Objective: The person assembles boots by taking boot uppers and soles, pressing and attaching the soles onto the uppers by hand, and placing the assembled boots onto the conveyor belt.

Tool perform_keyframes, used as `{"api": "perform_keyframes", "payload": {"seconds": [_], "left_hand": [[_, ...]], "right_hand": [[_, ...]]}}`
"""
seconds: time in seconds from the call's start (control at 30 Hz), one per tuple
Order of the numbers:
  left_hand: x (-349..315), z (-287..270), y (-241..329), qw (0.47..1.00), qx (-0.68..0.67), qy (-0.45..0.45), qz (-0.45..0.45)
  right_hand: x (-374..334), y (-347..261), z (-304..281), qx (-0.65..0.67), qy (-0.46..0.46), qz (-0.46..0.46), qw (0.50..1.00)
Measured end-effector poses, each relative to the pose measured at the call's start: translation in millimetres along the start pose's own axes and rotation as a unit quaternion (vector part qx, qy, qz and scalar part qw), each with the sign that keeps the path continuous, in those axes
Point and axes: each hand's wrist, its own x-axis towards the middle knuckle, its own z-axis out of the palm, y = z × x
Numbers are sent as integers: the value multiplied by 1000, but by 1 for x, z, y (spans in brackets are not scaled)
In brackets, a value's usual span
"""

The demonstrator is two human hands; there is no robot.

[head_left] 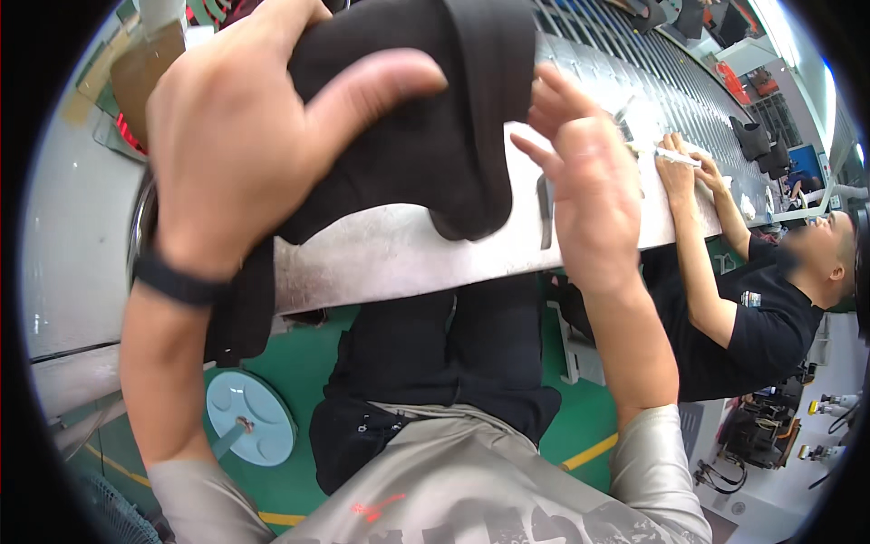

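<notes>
A large piece of black material [399, 154], apparently fabric, with folded edges and a curved cut-out, spreads over the grey work table [362, 263]. My left hand [236, 136], a black band at its wrist, is over its left side. The thumb stretches across the dark surface, apart from the fingers; the fingertips run toward the top edge and are partly hidden. Just right of the piece, my right hand [594, 181] is raised with its fingers apart and nothing visible in them. A thin dark strip [546, 213] lies on the table beside it.
To the right, a co-worker in a black shirt [716, 317] handles a white, slender object [678, 158] at the same table. Slatted metal [671, 72] runs along the far side. Below left stands a round light-blue stool [251, 417] on the green floor [317, 354].
</notes>
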Motion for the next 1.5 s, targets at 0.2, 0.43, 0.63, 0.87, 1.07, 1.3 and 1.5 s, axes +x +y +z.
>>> {"api": "perform_keyframes", "payload": {"seconds": [0.2, 0.43, 0.63, 0.87, 1.07, 1.3, 1.5], "left_hand": [[-15, -24, 67, 979, 39, -21, 199], [-19, -26, 82, 972, 88, -43, 212], [-26, -19, 83, 974, 75, -20, 211], [-14, -10, 81, 966, 80, 5, 246], [-10, -12, 80, 971, 80, -21, 225], [-24, -7, 80, 975, 82, 13, 204], [-23, -7, 80, 964, 88, 17, 250]], "right_hand": [[10, -39, -20, -112, -82, -162, 977], [-3, -20, -21, 51, -37, -172, 983], [-3, -15, -25, 14, -42, -239, 970], [25, -52, -53, -237, -234, -276, 901], [35, -85, -53, -479, -306, -227, 791], [23, -87, -48, -513, -265, -229, 784], [8, -92, -52, -621, -273, -287, 676]]}}
